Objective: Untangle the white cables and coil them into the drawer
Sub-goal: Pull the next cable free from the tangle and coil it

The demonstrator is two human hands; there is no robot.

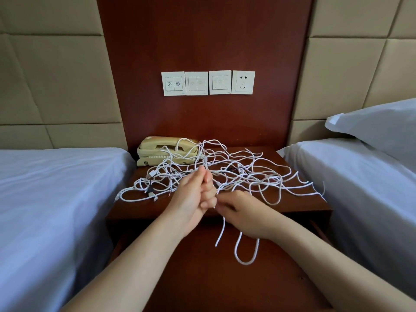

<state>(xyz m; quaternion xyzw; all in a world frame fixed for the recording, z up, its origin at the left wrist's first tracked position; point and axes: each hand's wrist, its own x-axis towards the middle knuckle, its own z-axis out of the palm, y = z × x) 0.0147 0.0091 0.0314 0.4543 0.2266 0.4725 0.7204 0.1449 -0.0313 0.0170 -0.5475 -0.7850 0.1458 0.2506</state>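
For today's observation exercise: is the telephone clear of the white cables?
No, strands of the white cables lie draped across the telephone.

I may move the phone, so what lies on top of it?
Several strands of the tangled white cables drape over the beige corded telephone; its right end is partly covered by them.

Nightstand top [139, 207]: front-left strip bare | white cables [247, 174] sprawl across middle and right, trailing past right edge | telephone [166, 152] fills back-left corner, cables draped over it | left bed [56, 176] and right bed [360, 172] close beside | drawer [180, 289] open below, floor bare but for one hanging cable loop [246, 262].
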